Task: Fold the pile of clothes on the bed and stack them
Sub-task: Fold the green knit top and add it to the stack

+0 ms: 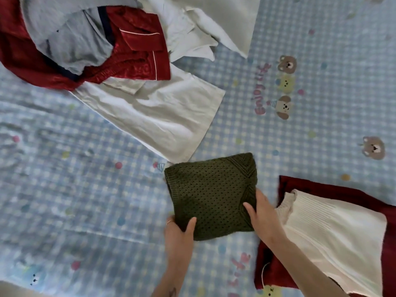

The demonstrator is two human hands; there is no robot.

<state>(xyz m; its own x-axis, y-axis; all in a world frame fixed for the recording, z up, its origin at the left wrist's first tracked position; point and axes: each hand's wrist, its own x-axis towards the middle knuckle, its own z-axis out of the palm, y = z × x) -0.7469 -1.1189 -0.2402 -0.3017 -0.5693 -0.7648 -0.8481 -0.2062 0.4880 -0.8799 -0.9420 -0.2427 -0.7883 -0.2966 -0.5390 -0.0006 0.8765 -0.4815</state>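
Note:
A folded olive-green knit sweater (211, 196) lies in a square on the bed near me. My left hand (179, 234) grips its near left corner, thumb on top. My right hand (260, 213) grips its right edge, fingers on the knit. To the right sits a stack: a folded white ribbed top (334, 236) on a folded dark red garment (342, 191). At the far left lies the unfolded pile: a red satin garment (137, 54), a grey garment (72, 37), white clothes (162, 112).
The bed wears a blue checked sheet (85, 189) printed with bears and pink lettering. The white clothes spread from the pile almost to the green sweater's far edge. A pale strip shows at the lower left corner, past the sheet.

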